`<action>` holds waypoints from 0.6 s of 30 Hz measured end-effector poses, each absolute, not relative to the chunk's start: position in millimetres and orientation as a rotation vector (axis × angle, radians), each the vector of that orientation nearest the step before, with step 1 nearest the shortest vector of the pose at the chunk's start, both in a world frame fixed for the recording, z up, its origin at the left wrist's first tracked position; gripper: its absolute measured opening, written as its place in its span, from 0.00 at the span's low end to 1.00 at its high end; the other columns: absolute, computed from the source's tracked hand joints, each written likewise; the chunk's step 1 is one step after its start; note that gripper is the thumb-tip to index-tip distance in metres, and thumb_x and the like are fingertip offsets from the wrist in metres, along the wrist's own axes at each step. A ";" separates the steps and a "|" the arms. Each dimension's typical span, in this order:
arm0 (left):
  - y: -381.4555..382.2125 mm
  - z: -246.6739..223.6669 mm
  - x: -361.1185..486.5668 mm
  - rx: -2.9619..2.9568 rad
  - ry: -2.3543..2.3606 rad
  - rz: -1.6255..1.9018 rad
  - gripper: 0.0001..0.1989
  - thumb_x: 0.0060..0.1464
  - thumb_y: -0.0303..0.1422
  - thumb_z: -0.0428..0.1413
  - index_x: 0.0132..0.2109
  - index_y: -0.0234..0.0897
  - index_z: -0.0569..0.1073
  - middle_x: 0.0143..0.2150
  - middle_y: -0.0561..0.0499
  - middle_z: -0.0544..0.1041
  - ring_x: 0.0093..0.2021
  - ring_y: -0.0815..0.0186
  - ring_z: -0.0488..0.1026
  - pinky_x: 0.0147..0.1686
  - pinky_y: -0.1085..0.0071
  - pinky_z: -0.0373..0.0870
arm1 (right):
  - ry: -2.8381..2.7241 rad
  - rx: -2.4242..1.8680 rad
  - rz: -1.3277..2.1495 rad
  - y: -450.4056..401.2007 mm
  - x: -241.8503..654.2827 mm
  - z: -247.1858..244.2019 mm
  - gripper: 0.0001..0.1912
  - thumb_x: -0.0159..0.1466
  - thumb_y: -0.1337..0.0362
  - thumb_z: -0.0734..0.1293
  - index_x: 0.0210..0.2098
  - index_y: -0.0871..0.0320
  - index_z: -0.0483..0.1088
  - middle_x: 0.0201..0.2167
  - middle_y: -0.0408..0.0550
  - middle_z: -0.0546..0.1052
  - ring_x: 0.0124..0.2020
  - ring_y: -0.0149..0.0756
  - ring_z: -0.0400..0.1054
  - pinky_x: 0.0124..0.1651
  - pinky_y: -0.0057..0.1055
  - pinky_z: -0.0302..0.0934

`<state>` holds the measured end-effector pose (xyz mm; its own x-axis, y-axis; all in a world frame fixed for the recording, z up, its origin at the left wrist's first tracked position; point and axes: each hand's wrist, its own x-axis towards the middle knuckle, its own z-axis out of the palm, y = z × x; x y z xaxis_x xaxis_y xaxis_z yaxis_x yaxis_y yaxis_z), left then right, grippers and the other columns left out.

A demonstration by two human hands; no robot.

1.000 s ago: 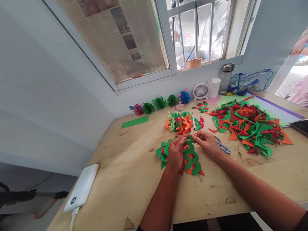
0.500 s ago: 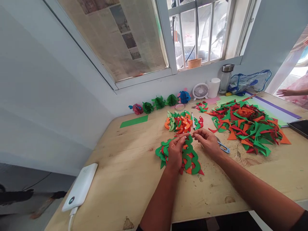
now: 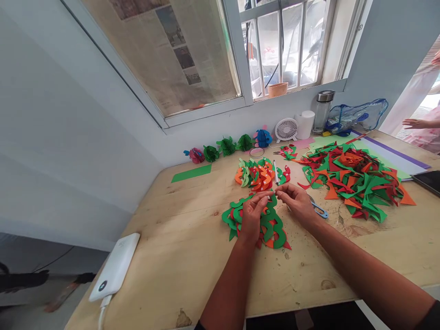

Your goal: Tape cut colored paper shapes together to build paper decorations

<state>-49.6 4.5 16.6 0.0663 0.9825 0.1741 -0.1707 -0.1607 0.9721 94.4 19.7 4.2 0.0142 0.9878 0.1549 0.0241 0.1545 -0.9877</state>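
Note:
My left hand (image 3: 253,214) is closed above a pile of green, red and orange wavy paper cut-outs (image 3: 275,224). Close beside it, my right hand (image 3: 294,201) is pinched, its fingertips nearly meeting the left ones. Something small and pale seems to sit at the fingertips, too small to name. Behind the hands lies a second group of paper cut-outs (image 3: 256,174) with small white patches on them, and a white pen (image 3: 275,172) rests at its right side. A light-blue handled tool (image 3: 320,211), partly hidden, lies by my right wrist.
Paper scraps (image 3: 360,178) heap up on the right, near a phone (image 3: 428,181). Along the wall stand honeycomb paper figures (image 3: 227,146), a small fan (image 3: 286,129) and a bottle (image 3: 323,112). A power bank (image 3: 115,266) lies at the left edge. Another person's hand (image 3: 415,123) shows far right.
My left hand has shifted slightly to the right, its fingertips closer to my right hand's. The other person's hand at the far right has moved a little.

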 end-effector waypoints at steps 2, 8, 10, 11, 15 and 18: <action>4.5 16.5 -49.7 1.252 0.953 1.332 0.11 0.52 0.32 0.54 0.38 0.37 0.80 0.43 0.46 0.79 0.46 0.61 0.73 0.51 0.65 0.64 | -1.294 -1.117 1.074 19.5 94.6 4.3 0.13 0.56 0.53 0.66 0.30 0.58 0.70 0.25 0.43 0.72 0.27 0.31 0.63 0.29 0.28 0.57; 4.0 17.6 -49.5 1.279 0.972 1.314 0.11 0.52 0.33 0.54 0.38 0.36 0.80 0.41 0.46 0.79 0.45 0.61 0.73 0.49 0.66 0.64 | -1.284 -1.098 1.089 18.9 94.2 4.1 0.14 0.55 0.53 0.67 0.29 0.58 0.68 0.23 0.42 0.69 0.25 0.30 0.60 0.27 0.28 0.55; 4.3 16.9 -49.4 1.276 0.976 1.311 0.11 0.52 0.33 0.54 0.38 0.36 0.80 0.40 0.47 0.79 0.45 0.61 0.73 0.49 0.67 0.64 | -1.304 -1.107 1.083 18.9 94.3 3.7 0.13 0.55 0.53 0.67 0.29 0.57 0.68 0.22 0.42 0.68 0.24 0.29 0.58 0.27 0.28 0.54; 4.6 16.1 -49.5 1.263 0.979 1.313 0.11 0.52 0.33 0.55 0.38 0.36 0.80 0.40 0.47 0.79 0.45 0.61 0.73 0.49 0.67 0.64 | -1.312 -1.113 1.080 18.8 94.4 3.7 0.13 0.56 0.53 0.67 0.29 0.57 0.68 0.22 0.42 0.68 0.24 0.29 0.58 0.27 0.28 0.54; 6.3 10.9 -50.8 1.117 1.007 1.334 0.12 0.50 0.34 0.56 0.41 0.37 0.79 0.42 0.47 0.79 0.45 0.62 0.73 0.50 0.67 0.64 | -1.275 -1.135 1.072 18.1 93.9 5.6 0.12 0.56 0.54 0.66 0.30 0.57 0.68 0.23 0.42 0.68 0.25 0.30 0.58 0.28 0.28 0.53; 7.0 7.3 -51.9 1.035 0.988 1.333 0.14 0.50 0.35 0.56 0.43 0.36 0.78 0.44 0.46 0.79 0.46 0.61 0.73 0.49 0.66 0.65 | -1.234 -1.135 1.076 17.7 93.3 6.9 0.13 0.56 0.54 0.66 0.30 0.57 0.68 0.24 0.42 0.69 0.25 0.30 0.58 0.27 0.28 0.53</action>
<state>-51.9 7.0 7.3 0.0095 0.9996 0.0276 -0.2641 -0.0241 0.9642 93.3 17.7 6.9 0.0486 0.9901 0.1316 0.0045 0.1315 -0.9913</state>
